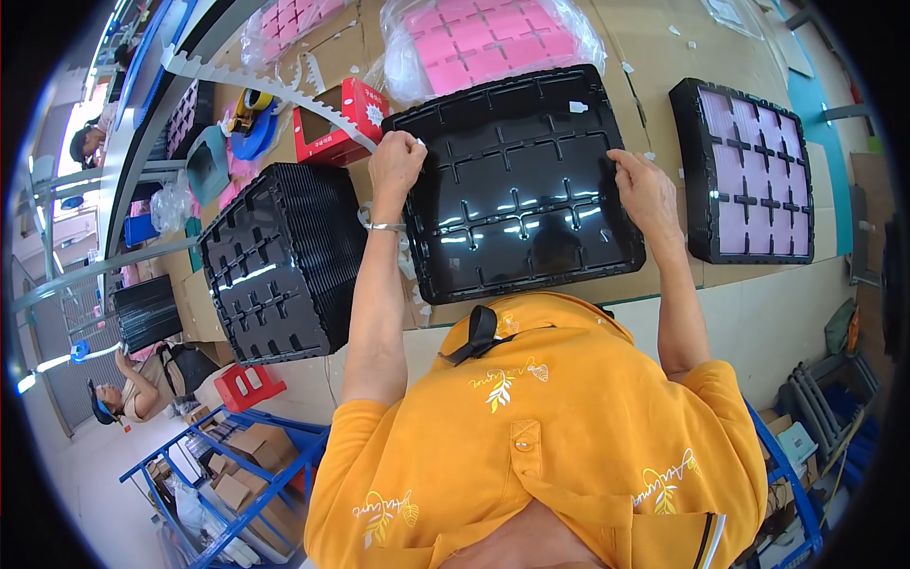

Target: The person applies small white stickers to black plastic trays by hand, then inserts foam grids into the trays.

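Note:
In front of me lies a shiny black plastic tray (pixel 517 256) with raised cross-shaped ribs. My left hand (pixel 396 166) is at its upper left edge, fingertips pinched on a small white piece (pixel 421 142). Over the tray's right edge, my right hand (pixel 648 194) has thumb and forefinger pressed together; anything between them is too small to make out. A white patch (pixel 577 107) sits on the tray's far right part. From the rack at upper left, a white saw-edged strip (pixel 275 90) runs down to beside my left hand.
Left stands a tall stack of black trays (pixel 275 266); right, a black tray with lilac panels (pixel 758 180). A red box (pixel 346 119), a tape dispenser (pixel 248 109) and bagged pink sheets (pixel 488 43) lie beyond. Another person (pixel 142 389) is at far left.

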Demonstrator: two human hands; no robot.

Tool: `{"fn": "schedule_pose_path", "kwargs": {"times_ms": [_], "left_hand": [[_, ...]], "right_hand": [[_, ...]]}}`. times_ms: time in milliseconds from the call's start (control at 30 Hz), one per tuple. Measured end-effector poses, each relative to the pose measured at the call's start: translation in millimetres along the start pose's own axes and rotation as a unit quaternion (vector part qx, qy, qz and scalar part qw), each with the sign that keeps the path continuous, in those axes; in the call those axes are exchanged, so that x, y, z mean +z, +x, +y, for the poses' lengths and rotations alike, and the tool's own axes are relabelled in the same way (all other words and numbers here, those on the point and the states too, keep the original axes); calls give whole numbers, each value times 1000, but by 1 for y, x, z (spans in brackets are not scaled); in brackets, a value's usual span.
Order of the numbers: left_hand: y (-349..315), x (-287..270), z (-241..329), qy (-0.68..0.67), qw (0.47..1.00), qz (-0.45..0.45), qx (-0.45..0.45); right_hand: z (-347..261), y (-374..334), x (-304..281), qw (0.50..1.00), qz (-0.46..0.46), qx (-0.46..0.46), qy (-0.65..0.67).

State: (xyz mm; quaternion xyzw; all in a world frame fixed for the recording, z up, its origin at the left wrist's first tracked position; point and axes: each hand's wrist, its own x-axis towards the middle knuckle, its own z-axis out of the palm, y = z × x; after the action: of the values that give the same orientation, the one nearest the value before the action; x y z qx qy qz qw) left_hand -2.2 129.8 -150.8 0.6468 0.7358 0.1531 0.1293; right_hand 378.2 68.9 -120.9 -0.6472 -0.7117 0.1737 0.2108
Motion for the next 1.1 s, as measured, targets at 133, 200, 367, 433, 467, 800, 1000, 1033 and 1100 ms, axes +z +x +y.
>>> {"fn": "schedule_pose_path", "kwargs": {"times_ms": [133, 200, 367, 433, 467, 800, 1000, 1033, 1100], "left_hand": [[-5, -6, -12, -5, 1000, 16, 1], [-9, -12, -15, -56, 997, 40, -19], [-26, -39, -45, 16, 984, 166, -55], [-32, -46, -60, 190, 965, 156, -94], [-35, -49, -62, 189, 965, 157, -93], [-7, 11, 111, 8, 967, 104, 231], [18, 80, 193, -27, 946, 24, 321], [18, 86, 196, 33, 929, 44, 366], [21, 93, 203, 92, 899, 57, 424]], "right_hand": [[-3, -2, 1, 1000, -9, 11, -3], [-2, -3, 3, 1000, -10, 14, -8], [3, -3, 0, 1000, -6, 15, -1], [5, -2, 0, 1000, -5, 13, -1], [6, 1, 0, 1000, 9, 11, -2], [34, 78, 19, 992, 123, -37, 19], [39, 59, 9, 982, 171, -15, 79], [40, 50, 6, 981, 170, -14, 92], [47, 32, 2, 977, 183, 2, 108]]}}
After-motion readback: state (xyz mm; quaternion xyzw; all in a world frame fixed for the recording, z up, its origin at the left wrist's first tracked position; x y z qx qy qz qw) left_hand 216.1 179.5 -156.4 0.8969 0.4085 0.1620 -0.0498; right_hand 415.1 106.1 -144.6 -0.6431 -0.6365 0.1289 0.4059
